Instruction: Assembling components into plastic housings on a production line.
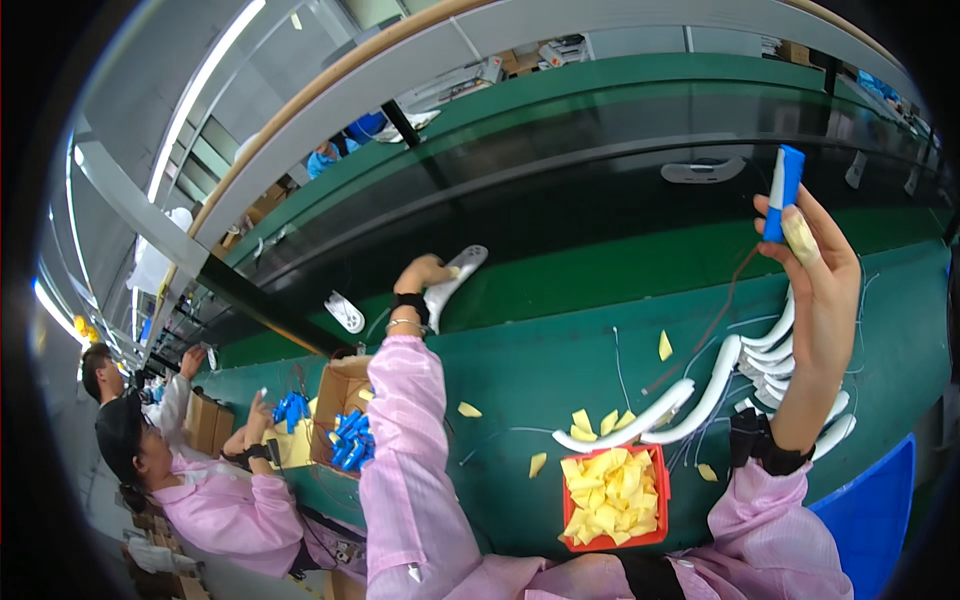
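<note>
Up at the far right, my right hand (826,262) is closed around a blue battery pack (790,178) with a pale strip on one side. A thin dark red lead (722,318) trails down from it toward the table. Something yellowish covers one digit of that hand. My left hand (426,274) reaches forward to the dark conveyor and grips a white curved plastic housing (452,290) by its side. The fingertips there are partly hidden. A smaller white piece (345,312) lies to the left of that hand.
A red tray (664,478) holds yellow pieces. White curved parts (716,385) with leads lie right of centre. A cardboard box (338,385) contains blue battery packs. The blue bin (872,515) stands lower right; a co-worker (215,500) works at left. A rail (400,50) crosses above.
</note>
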`<state>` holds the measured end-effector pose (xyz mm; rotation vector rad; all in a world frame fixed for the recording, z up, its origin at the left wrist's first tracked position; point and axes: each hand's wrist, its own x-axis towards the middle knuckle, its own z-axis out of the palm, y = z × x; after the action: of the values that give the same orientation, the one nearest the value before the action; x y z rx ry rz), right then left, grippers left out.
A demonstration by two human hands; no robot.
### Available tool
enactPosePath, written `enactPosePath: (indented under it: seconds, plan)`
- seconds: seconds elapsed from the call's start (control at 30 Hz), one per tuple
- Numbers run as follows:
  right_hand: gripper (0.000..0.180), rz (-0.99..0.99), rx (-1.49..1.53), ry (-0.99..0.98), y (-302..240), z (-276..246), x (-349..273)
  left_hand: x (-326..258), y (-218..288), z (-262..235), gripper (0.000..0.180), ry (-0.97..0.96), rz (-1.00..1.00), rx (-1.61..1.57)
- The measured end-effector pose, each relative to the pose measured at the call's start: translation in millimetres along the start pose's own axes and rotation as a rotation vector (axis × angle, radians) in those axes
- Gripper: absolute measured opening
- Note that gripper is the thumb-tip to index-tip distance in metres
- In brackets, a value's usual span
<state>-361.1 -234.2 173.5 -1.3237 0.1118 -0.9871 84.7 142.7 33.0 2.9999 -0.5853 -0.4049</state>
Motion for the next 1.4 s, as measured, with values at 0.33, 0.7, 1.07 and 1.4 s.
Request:
enactPosePath:
  seconds: [0.33,0.7,1.07,1.4]
  plan:
    - [0.043,-0.025,-0.043,-0.15,6.3,15.4,-7.6,-61.8,132.2,-2.6,0.028,-0.017,0.242,-1.189]
    - [0.038,0.113,-0.116,-0.278,45.0,83.3,-39.9,-225.9,286.7,-13.3,0.041,0.146,0.499,-1.73]
    - [0.036,-0.348,-0.545,-0.202,55.9,86.0,-44.7,-247.8,315.7,6.3,0.052,0.073,0.624,-1.871]
    - [0.042,-0.379,-0.807,-0.293,45.9,94.7,-53.4,-252.8,324.3,8.6,0.037,0.349,0.596,-1.843]
